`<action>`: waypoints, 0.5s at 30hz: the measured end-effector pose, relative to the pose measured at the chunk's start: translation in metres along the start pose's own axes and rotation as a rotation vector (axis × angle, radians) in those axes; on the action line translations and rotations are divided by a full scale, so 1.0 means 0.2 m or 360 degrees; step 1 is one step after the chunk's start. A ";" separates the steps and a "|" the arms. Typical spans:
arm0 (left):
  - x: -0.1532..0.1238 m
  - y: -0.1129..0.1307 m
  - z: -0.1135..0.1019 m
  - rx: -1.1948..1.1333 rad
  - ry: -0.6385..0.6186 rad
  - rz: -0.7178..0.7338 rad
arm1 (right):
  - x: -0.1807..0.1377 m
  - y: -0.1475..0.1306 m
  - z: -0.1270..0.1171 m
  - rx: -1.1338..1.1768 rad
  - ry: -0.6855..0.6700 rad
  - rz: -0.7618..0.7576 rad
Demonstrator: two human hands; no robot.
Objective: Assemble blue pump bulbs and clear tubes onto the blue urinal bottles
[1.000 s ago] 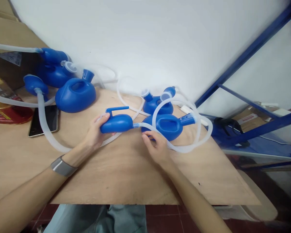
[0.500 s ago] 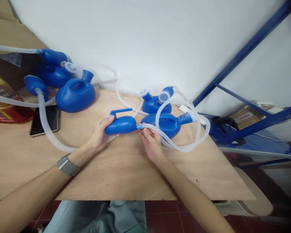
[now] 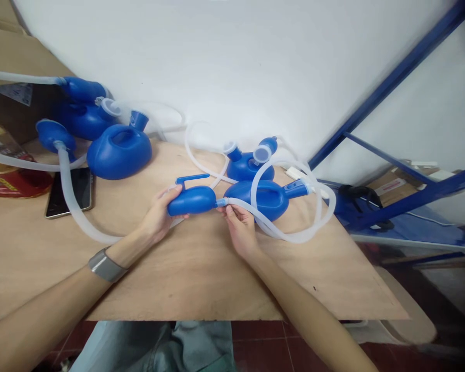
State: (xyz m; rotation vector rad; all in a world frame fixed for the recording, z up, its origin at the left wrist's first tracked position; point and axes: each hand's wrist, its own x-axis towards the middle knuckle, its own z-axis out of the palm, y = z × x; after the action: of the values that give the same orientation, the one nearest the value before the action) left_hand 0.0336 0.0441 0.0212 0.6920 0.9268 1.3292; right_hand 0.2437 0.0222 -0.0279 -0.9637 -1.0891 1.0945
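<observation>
My left hand (image 3: 160, 214) is closed around the wide end of a blue plastic funnel-like piece (image 3: 196, 200), which has a thin blue handle on top and a narrow spout pointing right. The spout meets the end of a whitish flexible tube (image 3: 242, 204). My right hand (image 3: 238, 223) pinches that tube end between thumb and fingers, close to the spout. From there the tube loops to the right, over and past a blue jug with a handle (image 3: 271, 201) lying on the wooden table (image 3: 201, 279). How far the tube sits on the spout I cannot tell.
Behind that jug is another blue jug (image 3: 248, 168) with a capped neck. More blue jugs (image 3: 118, 155) and tubes stand at the left, near a phone (image 3: 72, 192), a red-and-yellow container (image 3: 8, 175) and a cardboard box (image 3: 27, 51). A blue metal rack (image 3: 395, 206) rises at the right.
Both hands stay at the join of funnel piece and tube. The right fingers have shifted very slightly left. The whole view has moved a little.
</observation>
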 end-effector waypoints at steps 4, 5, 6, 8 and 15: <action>-0.01 -0.01 0.00 0.0050 0.0000 0.0016 | 0.00 0.01 -0.01 -0.0087 0.0072 -0.0057; -0.01 -0.01 0.00 0.0065 0.0003 0.0023 | -0.01 0.01 -0.01 -0.0130 0.0083 -0.0069; -0.02 -0.02 0.01 0.0079 0.0007 0.0026 | -0.01 0.01 -0.02 -0.0173 0.0093 -0.0083; -0.02 -0.02 0.01 0.0104 0.0006 0.0032 | -0.02 0.01 -0.02 -0.0245 0.0113 -0.0110; -0.04 -0.01 0.02 0.0148 0.0008 0.0069 | -0.02 0.02 -0.02 -0.0285 0.0178 -0.0096</action>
State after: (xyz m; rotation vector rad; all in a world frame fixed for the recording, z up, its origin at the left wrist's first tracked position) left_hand 0.0387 0.0363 0.0226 0.7848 0.9874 1.3330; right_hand 0.2472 0.0188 -0.0330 -1.1129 -1.1308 0.8946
